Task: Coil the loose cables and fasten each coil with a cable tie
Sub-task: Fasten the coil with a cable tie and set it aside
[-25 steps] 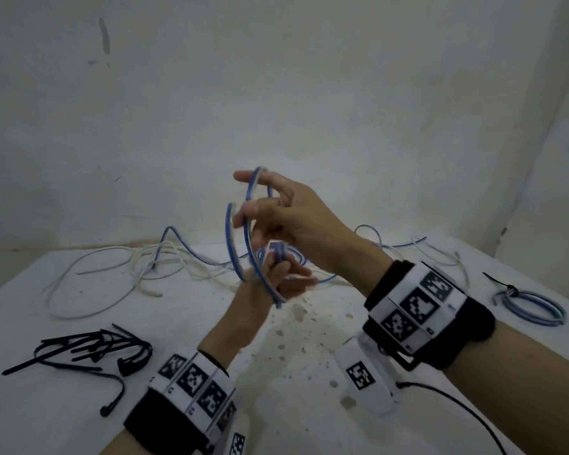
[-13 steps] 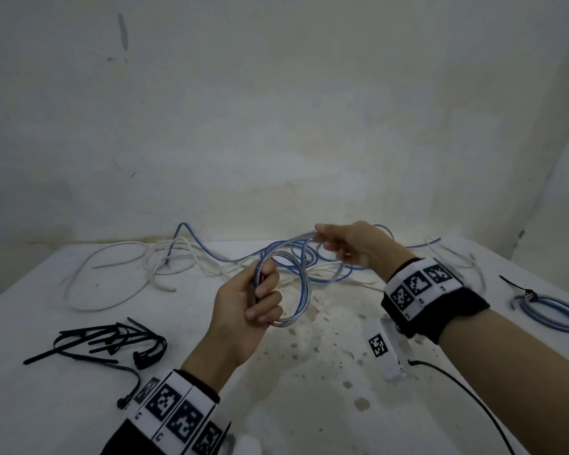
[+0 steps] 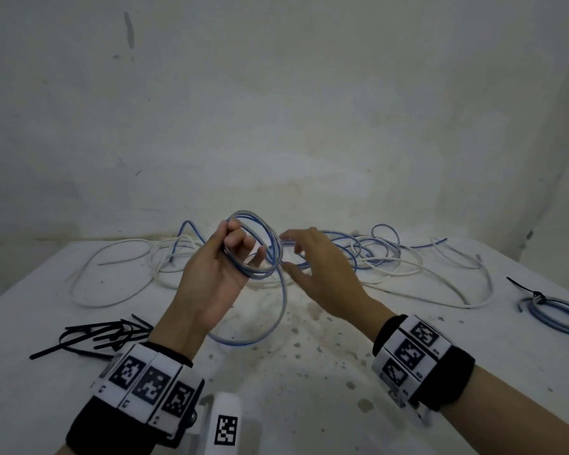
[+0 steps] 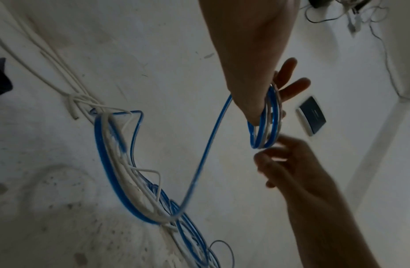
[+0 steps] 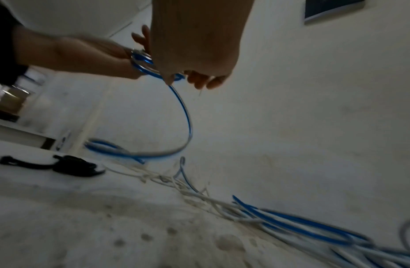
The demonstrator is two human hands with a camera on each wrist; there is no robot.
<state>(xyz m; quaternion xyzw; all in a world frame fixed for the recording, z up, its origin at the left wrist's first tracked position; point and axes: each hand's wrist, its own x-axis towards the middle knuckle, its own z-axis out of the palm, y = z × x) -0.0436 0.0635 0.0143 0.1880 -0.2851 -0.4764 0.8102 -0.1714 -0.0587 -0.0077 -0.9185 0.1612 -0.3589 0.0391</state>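
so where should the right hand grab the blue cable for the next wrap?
Probably the slack run hanging just below the coil in the left hand. Come in from the right with the right hand: that stretch hangs free in open air, clear of the tangle.

The blue cable (image 3: 278, 254) coiled in your left hand (image 3: 211, 284) wears a smooth, glossy plastic jacket that catches the light. At twelve o'clock on the table (image 3: 309, 405) the white cables (image 3: 119, 284) look smooth too, but duller. The table itself is matt white, rough and pitted with dark specks. At nine o'clock, your black cable ties (image 3: 96, 336) look like plain matt plastic.
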